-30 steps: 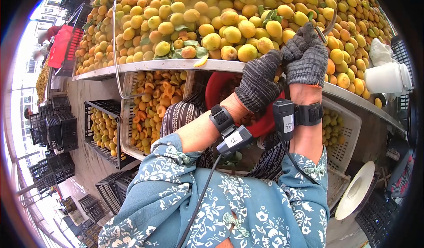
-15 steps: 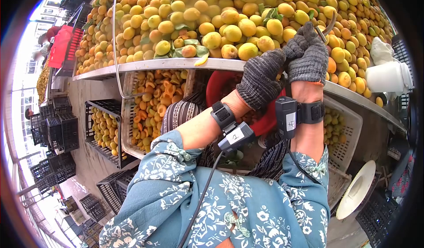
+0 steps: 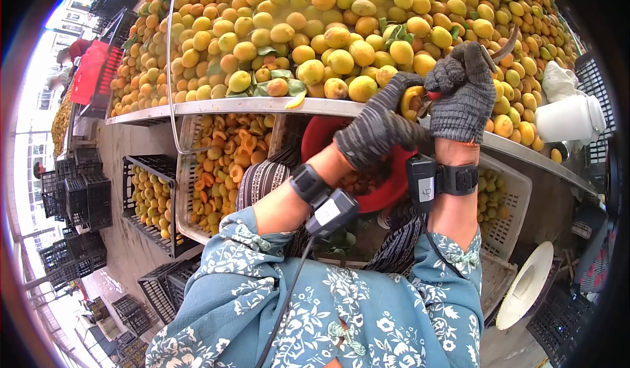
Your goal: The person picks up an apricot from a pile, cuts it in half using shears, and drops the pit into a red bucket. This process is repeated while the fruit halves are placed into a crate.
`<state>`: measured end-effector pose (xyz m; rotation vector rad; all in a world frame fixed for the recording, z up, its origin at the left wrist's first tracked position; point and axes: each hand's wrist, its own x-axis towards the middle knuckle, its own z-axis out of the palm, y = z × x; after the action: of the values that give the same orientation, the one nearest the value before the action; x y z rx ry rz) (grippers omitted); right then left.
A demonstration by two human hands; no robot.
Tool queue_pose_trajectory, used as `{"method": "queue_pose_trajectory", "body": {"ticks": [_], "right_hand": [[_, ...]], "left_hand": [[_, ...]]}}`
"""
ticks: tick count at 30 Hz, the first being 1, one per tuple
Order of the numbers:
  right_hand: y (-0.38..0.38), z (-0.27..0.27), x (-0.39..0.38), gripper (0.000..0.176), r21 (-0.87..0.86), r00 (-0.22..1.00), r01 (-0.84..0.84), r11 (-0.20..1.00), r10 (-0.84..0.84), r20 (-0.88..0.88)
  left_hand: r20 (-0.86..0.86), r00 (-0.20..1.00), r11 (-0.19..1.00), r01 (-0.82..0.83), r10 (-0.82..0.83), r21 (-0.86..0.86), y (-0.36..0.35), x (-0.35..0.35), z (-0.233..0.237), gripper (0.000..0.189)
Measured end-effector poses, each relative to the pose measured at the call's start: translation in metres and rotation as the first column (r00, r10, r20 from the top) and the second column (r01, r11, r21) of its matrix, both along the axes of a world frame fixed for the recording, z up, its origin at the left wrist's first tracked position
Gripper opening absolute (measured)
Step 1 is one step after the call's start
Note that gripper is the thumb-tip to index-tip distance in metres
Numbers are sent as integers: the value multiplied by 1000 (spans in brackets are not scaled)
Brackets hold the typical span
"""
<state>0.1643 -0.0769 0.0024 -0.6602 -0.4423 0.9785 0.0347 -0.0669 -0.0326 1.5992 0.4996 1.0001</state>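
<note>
My left hand (image 3: 377, 128), in a dark grey knitted glove, grips a cut apricot (image 3: 412, 103) whose flesh lies open. Close beside it, my right hand (image 3: 462, 96), gloved the same way, is closed around a hooked metal tool (image 3: 506, 46); the curved end sticks out past the knuckles, and a small red part shows next to the apricot. Below both hands is a red basin (image 3: 387, 197) with brownish bits inside, partly hidden by my left arm. Heaped apricots (image 3: 341, 60) cover the table in front of my hands.
The metal table edge (image 3: 230, 105) runs beneath the heap. Under it stand a pale crate (image 3: 187, 191) of apricot halves and a black crate (image 3: 172, 204) of fruit. A white bucket (image 3: 567, 119) lies at right, near a pale hat (image 3: 525, 286). A thin metal rod (image 3: 170, 60) rises at left.
My hands have moved apart slightly, the left one turning down and to the left. The opened apricot now shows between them. The tool's hooked end has swung to the right.
</note>
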Motion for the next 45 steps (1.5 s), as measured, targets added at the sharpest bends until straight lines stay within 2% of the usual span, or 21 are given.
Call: {"method": "queue_pose_trajectory", "body": {"ticks": [1, 2, 3, 4, 6, 8, 10, 14, 18, 20, 22, 26, 30, 32, 33, 35, 36, 38, 39, 41, 45], "right_hand": [[1, -1, 4, 24, 50, 998, -46, 998, 44, 40], [2, -1, 5, 24, 98, 993, -95, 991, 87, 82], [2, 0, 5, 23, 75, 990, -114, 991, 107, 89], [1, 0, 4, 23, 77, 990, -113, 991, 106, 92], [1, 1, 0, 21, 24, 984, -160, 987, 157, 87], [1, 2, -2, 20, 33, 974, -198, 980, 192, 122], [-1, 8, -3, 21, -29, 956, -282, 959, 284, 70], [0, 8, 6, 15, -27, 908, -412, 911, 413, 77], [0, 14, 8, 14, -3, 875, -479, 878, 477, 82], [0, 10, 6, 13, -3, 883, -466, 885, 465, 63], [1, 8, 5, 12, -63, 928, -370, 927, 372, 21], [1, 9, -2, 20, -68, 960, -279, 958, 277, -38], [2, 6, -1, 12, 27, 959, -258, 966, 259, -117], [2, 6, -2, 12, 55, 956, -269, 962, 273, -106], [3, 8, -2, 12, 81, 956, -280, 957, 286, -66], [3, 10, -4, 13, 106, 954, -294, 950, 298, -26], [3, 10, -5, 13, 114, 955, -295, 949, 296, 1], [1, 13, -7, 13, 121, 955, -296, 948, 295, 26], [0, 14, -8, 14, 105, 954, -295, 950, 288, 77], [-1, 14, -10, 17, 88, 951, -295, 951, 283, 126], [-1, 14, -14, 16, 72, 971, -223, 972, 216, 100]], "left_hand": [[30, 991, 947, 136, -133, -291, 3, -6, 12, 65], [96, 963, 794, 262, -251, -548, 7, -10, 19, 64], [-35, 972, 902, 202, -233, -382, 10, -11, 19, 60], [-33, 972, 903, 204, -234, -379, 14, -12, 15, 60], [-279, 955, 985, 136, -102, 104, 22, -15, 6, 56], [-267, 954, 985, 158, -136, 62, 26, -19, 3, 56], [-248, 925, 942, 225, -287, -250, 23, -23, 9, 60], [-185, 944, 953, 242, -274, -180, 25, -19, -2, 59], [-99, 910, 841, 324, -402, -433, 21, -20, 16, 60], [-159, 905, 876, 318, -394, -362, 21, -18, 16, 59], [-256, 933, 966, 259, -255, -17, 23, -12, 3, 66], [-304, 933, 980, 172, -195, -100, 19, -16, 13, 61], [-398, 892, 977, 197, -213, -81, 21, -18, 13, 62], [-170, 968, 971, 154, -186, -185, 17, -14, 11, 49], [-171, 968, 971, 151, -183, -185, 16, -16, 12, 49], [-68, 931, 850, 295, -358, -437, 15, -20, 17, 63], [-68, 932, 850, 294, -357, -437, 16, -20, 11, 63], [-111, 964, 951, 257, -240, 174, 18, -18, 3, 63], [-111, 965, 951, 256, -240, 173, 16, -18, 5, 63], [-42, 937, 880, 310, -347, -360, 11, -19, 12, 63], [178, 948, 878, 311, -262, -365, 9, -4, 9, 59]]}}
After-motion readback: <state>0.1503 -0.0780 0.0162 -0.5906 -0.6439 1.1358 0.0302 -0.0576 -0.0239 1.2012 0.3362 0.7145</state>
